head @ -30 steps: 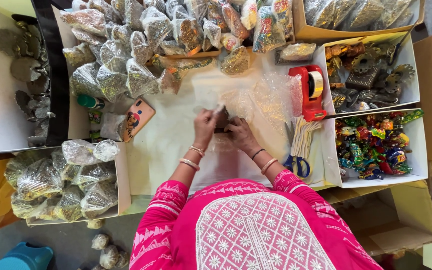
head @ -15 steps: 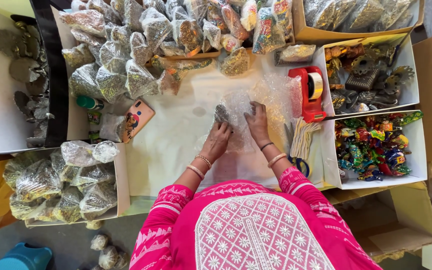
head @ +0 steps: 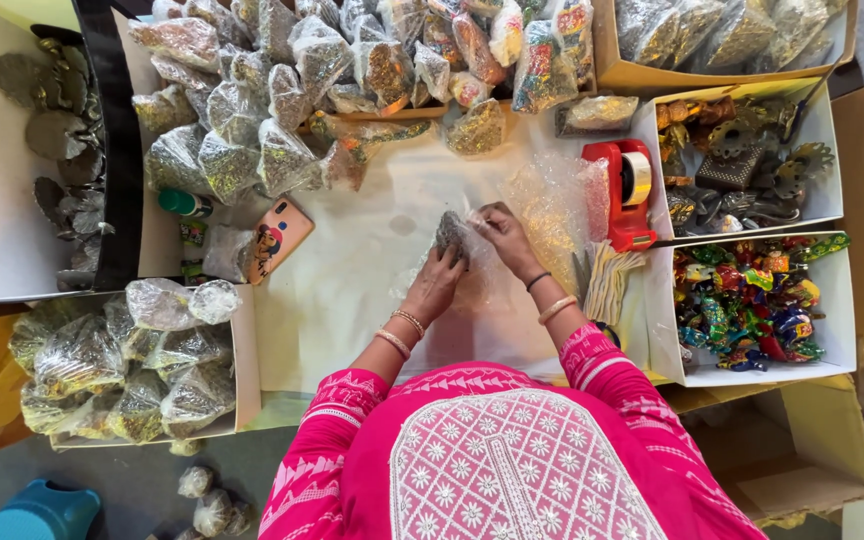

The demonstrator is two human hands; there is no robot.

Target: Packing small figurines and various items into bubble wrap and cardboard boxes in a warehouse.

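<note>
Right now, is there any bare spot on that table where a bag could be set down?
Yes: the white sheet is bare between the orange phone case and the left hand, and down toward the person. The top is crowded with filled clear bags. Right of the right hand, loose plastic, the red tape dispenser and boxes fill the space.

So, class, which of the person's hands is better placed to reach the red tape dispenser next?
Probably the right hand, pinching the clear bag: the red tape dispenser stands on its side, closer, while the left hand grips the dark piece.
</note>
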